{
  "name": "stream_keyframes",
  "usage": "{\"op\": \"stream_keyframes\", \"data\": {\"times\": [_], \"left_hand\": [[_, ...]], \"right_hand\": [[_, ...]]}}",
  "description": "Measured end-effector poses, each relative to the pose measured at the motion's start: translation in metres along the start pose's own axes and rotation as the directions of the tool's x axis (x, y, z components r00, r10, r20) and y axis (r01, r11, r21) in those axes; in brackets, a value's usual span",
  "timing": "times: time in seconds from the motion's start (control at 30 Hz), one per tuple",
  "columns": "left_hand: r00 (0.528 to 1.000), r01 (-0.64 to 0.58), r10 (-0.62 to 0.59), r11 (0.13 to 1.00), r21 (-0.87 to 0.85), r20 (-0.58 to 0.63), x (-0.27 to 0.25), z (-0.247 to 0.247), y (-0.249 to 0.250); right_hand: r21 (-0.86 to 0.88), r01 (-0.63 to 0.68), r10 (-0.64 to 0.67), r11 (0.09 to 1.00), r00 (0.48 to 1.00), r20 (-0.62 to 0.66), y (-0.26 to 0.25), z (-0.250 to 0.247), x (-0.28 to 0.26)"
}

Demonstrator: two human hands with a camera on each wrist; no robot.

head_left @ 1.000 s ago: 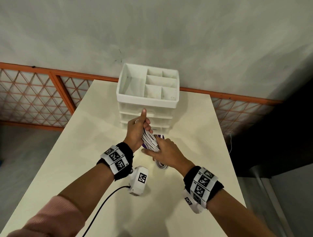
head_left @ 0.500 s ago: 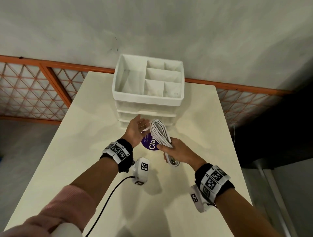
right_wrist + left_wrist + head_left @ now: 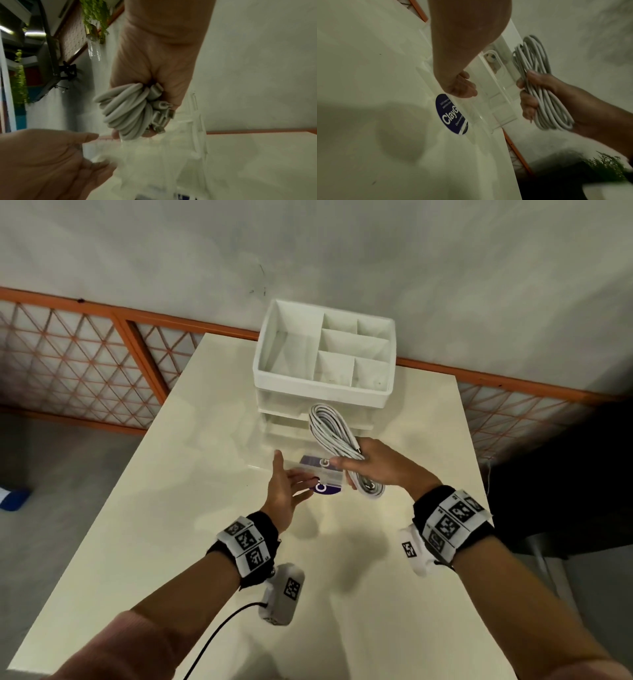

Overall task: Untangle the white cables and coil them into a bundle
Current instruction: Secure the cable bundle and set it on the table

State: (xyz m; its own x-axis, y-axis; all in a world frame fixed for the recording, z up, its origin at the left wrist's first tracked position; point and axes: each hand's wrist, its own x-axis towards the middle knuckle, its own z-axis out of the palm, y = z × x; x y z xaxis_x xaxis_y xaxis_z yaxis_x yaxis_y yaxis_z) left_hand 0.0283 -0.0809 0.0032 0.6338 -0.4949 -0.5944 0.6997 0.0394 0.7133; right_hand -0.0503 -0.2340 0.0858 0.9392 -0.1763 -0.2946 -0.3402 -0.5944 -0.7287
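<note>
1. The right hand [image 3: 380,465] grips the coiled white cables [image 3: 334,436] mid-bundle, in the air in front of the drawer unit [image 3: 323,392] on the table [image 3: 171,525].
2. The left hand [image 3: 286,491] is spread, palm up, fingers reaching the clear bottom drawer [image 3: 325,475], pulled out over a blue sticker [image 3: 323,489].
3. Only the right wrist view shows the cable plugs [image 3: 159,108] bunched at the palm.
4. Only the left wrist view makes the sticker's "Clay" lettering readable.
5. Only the head view shows the unit's open top compartments.
</note>
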Motion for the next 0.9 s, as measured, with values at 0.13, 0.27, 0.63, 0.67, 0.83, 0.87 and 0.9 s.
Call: {"op": "stream_keyframes", "data": {"times": [0.13, 0.27, 0.63, 0.67, 0.83, 0.87, 0.9], "left_hand": [[0.999, -0.003, 0.003, 1.0, -0.006, -0.032, -0.009, -0.006, -0.005], [0.999, -0.025, 0.024, 0.999, -0.023, -0.032, -0.011, -0.008, -0.005], [0.999, -0.048, 0.047, 0.998, -0.03, -0.028, -0.008, -0.006, -0.006], [0.998, -0.049, 0.048, 0.998, -0.035, -0.032, -0.007, -0.005, -0.006], [0.997, -0.057, 0.055, 0.998, -0.04, -0.061, -0.003, -0.002, -0.008], [0.996, -0.058, 0.055, 0.998, -0.035, -0.065, -0.003, -0.002, -0.009], [0.996, -0.059, 0.056, 0.998, -0.03, -0.066, -0.003, -0.001, -0.009]], "right_hand": [[-0.202, 0.04, -0.02, 0.978, 0.995, 0.102, -0.015, -0.004, 0.034], [-0.314, 0.052, 0.016, 0.948, 0.977, 0.211, -0.016, 0.009, 0.065], [-0.056, -0.255, 0.258, 0.965, 0.963, 0.072, 0.022, 0.035, 0.096], [-0.025, -0.27, 0.27, 0.963, 0.962, 0.027, 0.025, 0.035, 0.096], [-0.133, -0.295, 0.281, 0.946, 0.953, -0.115, 0.02, 0.037, 0.096], [-0.158, -0.289, 0.27, 0.944, 0.954, -0.134, 0.02, 0.04, 0.097], [-0.199, -0.287, 0.26, 0.937, 0.954, -0.149, 0.021, 0.043, 0.099]]}}
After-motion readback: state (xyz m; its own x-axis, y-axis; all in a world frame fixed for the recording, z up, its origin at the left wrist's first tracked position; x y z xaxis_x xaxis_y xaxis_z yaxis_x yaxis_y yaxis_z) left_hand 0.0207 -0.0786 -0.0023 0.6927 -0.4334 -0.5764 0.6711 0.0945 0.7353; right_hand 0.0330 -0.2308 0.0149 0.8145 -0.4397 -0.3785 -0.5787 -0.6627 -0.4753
